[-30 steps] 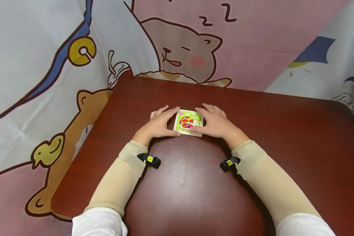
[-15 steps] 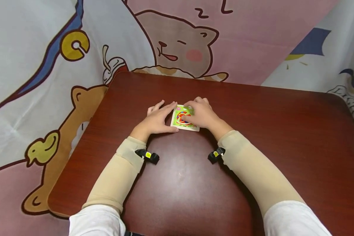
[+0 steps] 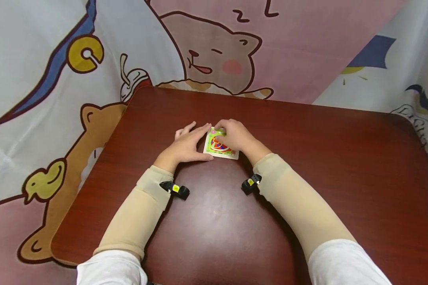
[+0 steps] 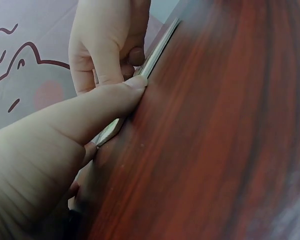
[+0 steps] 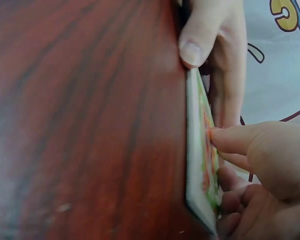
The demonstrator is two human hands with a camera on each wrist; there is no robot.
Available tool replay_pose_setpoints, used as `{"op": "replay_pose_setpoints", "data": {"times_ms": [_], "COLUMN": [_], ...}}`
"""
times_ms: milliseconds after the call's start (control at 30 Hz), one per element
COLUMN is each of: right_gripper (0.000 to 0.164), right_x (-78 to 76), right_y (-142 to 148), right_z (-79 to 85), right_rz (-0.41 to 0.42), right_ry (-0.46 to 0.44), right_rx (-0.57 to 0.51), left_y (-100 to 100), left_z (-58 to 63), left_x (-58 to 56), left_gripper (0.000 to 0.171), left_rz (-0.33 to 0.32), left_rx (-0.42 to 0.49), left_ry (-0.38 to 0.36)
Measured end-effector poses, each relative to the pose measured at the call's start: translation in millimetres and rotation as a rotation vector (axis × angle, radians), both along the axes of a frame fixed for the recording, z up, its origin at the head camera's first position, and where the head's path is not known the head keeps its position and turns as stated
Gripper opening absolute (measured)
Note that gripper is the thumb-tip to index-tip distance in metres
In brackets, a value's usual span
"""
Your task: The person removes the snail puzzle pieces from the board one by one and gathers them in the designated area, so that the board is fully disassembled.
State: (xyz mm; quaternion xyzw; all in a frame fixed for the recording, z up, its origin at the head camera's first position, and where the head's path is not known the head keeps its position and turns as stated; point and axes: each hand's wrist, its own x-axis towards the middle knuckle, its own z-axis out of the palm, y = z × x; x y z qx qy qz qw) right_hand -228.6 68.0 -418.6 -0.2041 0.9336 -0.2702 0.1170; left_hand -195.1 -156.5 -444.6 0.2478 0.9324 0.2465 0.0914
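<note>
A small square picture board (image 3: pixel 216 152) lies flat on the dark red table, with a pale border and a green, red and blue picture. My left hand (image 3: pixel 187 146) holds its left side, thumb at the near edge and index fingertip at the far left corner. In the left wrist view the left thumb (image 4: pixel 110 102) touches the board's edge. My right hand (image 3: pixel 237 136) is over the upper right of the board with fingers bent. Its thumb (image 5: pixel 235 139) meets the picture in the right wrist view. I cannot tell whether the right fingers pinch anything.
The wooden table (image 3: pixel 324 170) spreads out on both sides of the arms. Behind it and at the left hangs a cloth (image 3: pixel 289 51) printed with cartoon animals. Each wrist carries a black strap (image 3: pixel 251 184).
The right hand has let go of the board's right edge and moved left over the picture, its fingers bending. The left hand keeps its hold, and the head view has shifted slightly.
</note>
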Motion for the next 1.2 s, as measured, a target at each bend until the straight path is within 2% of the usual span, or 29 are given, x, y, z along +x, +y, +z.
{"op": "replay_pose_setpoints", "data": {"times_ms": [300, 533, 867, 1200], "right_gripper": [0.039, 0.039, 0.039, 0.037], "right_x": [-6.2, -4.9, -5.6, -0.2], "right_y": [-8, -9, -11, -10], "right_z": [13.7, 21.8, 19.8, 15.3], "right_rz": [-0.021, -0.032, -0.048, -0.079], "right_ry": [-0.109, -0.134, -0.135, -0.139], "right_rx": [0.039, 0.080, 0.085, 0.064], "left_y": [-2, 0, 0, 1], "left_z": [3.1, 3.5, 3.3, 1.8], "left_x": [-0.2, -1.2, -0.2, 3.3], "left_gripper": [0.110, 0.111, 0.110, 0.111], "left_rz": [0.010, 0.005, 0.006, 0.008], "left_rx": [0.006, 0.008, 0.008, -0.003], "left_ry": [0.002, 0.006, 0.014, 0.014]}}
